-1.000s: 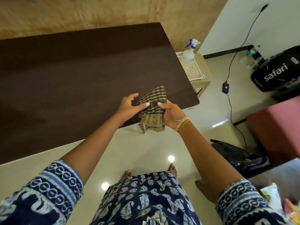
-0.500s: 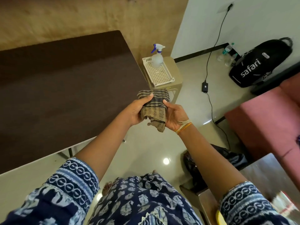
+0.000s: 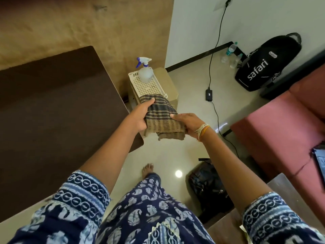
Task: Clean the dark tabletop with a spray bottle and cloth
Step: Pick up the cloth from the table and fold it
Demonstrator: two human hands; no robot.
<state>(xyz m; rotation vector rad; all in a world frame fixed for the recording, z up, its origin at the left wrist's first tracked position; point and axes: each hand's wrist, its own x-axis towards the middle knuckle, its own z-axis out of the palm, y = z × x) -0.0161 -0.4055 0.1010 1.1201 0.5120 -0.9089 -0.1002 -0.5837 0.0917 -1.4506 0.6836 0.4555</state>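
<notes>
Both hands have carried the folded cloth (image 3: 161, 117) away from the dark tabletop (image 3: 58, 120) and toward the small stool at its right side; a second ago the cloth hung over the tabletop's near right corner, and now it is held in the air just past that corner, its far end overlapping the near edge of the white basket tray (image 3: 149, 85). Whether it touches the tray cannot be told. The left hand (image 3: 142, 115) grips the cloth's left side, thumb laid along the top and fingers curled underneath. The right hand (image 3: 184, 123) holds the right side, thumb pressed on top and fingers wrapped below, with thread and orange bangles at the wrist. The cloth looks more neatly folded than before, its lower edge hanging loose between the hands.

Beyond the cloth, the spray bottle (image 3: 145, 71) stands upright at the far end of the tray, which rests on the beige stool (image 3: 168, 81) just beside the tabletop's right edge. The view has swung to the right, so less of the tabletop shows and more of the floor does. A black backpack (image 3: 267, 62) leans by the white wall, with water bottles (image 3: 232, 51) beside it and a charger cable (image 3: 213, 67) running down from the socket. A pink sofa (image 3: 281, 127) fills the right side, and a dark bag (image 3: 209, 189) lies on the floor near the person's bare foot (image 3: 147, 170).
</notes>
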